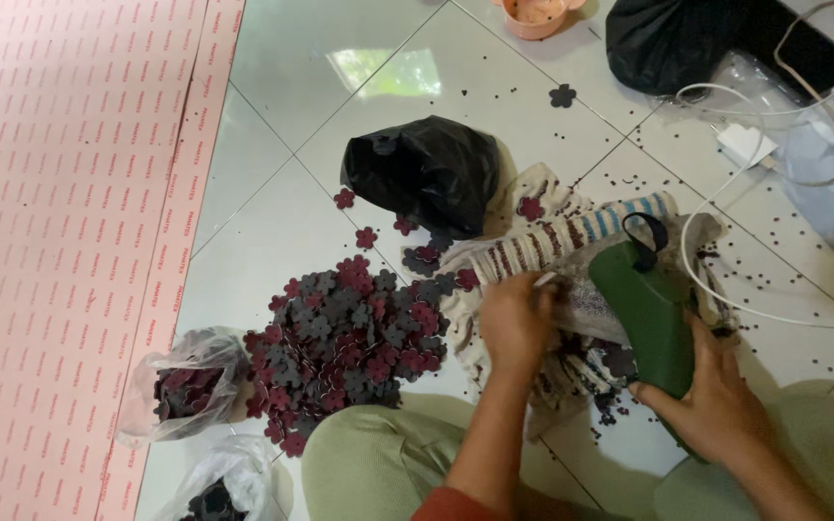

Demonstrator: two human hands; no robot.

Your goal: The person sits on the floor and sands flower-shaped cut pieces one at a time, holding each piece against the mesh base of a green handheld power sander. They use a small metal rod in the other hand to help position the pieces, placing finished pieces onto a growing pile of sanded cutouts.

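A pink foam sheet (60,241) is lying along the far left of the floor (272,125), its printed rows running from the near edge to the far edge. Just beside its near right edge, a clear plastic bag (190,381) of dark flower cut-outs is sitting open, and a second clear bag (229,487) is being cut off by the lower edge. To the right, a heap of maroon and grey foam flowers (345,342) is being spread over the white tiles, with a few strays trailing toward a crumpled black plastic bag (427,174) farther away. A striped cloth (552,241) is lying right of the heap, partly under the hands.

The left hand (515,323) is being held palm down over the cloth's near part, its fingers curled closed on something small; what is being pinched cannot be told. The right hand (716,400) is wrapped around the near end of a green hand tool (644,309). The tool's long axis is running from the near right, at the palm, to the far left, so its broad end with a black loop is pointing away from the person and slightly leftward, resting over the cloth.

Farther right, a white cable (697,260) is curving across the tiles toward a white charger block (745,145). A larger black bag (678,39) is lying at the top, with an orange bowl (536,14) to its left. Small dark punched dots are scattered over the floor.
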